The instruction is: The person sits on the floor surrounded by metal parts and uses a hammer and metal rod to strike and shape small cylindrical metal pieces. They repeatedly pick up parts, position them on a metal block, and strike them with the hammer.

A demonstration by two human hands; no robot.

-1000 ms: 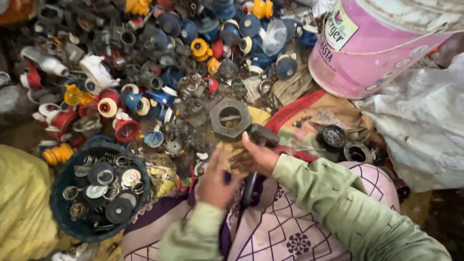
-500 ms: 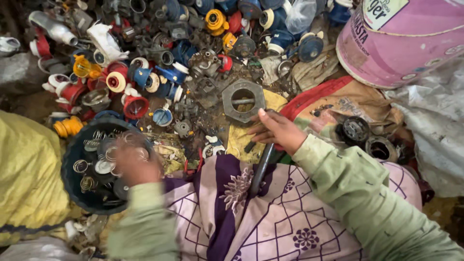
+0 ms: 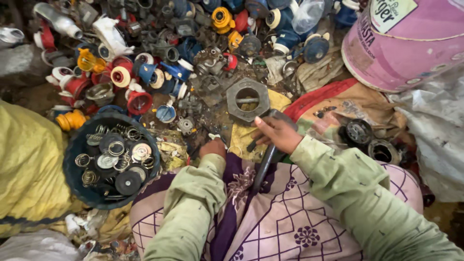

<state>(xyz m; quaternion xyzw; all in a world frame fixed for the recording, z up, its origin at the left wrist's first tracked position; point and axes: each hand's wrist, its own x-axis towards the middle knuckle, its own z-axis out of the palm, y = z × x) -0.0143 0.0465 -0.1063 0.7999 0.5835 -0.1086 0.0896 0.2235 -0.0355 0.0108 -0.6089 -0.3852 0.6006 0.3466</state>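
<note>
My right hand (image 3: 274,133) grips a dark metal hammer (image 3: 265,162) near its head, beside a large grey hexagonal nut (image 3: 248,100) that lies on a yellow cloth. My left hand (image 3: 213,147) is low against the scrap just left of the hammer; its fingers are curled and mostly hidden, so what it touches is unclear. Both arms wear pale green sleeves over a patterned purple and pink cloth on my lap (image 3: 285,222).
A dark blue round tub (image 3: 72,164) holding springs, washers and discs sits at the left. A heap of red, blue and yellow plastic and metal parts (image 3: 159,63) fills the top. A pink bucket (image 3: 411,43) stands top right, a yellow sack (image 3: 26,164) at left.
My left hand has come back from the blue tub to the scrap beside the hammer. My right hand stays on the hammer near the hexagonal nut.
</note>
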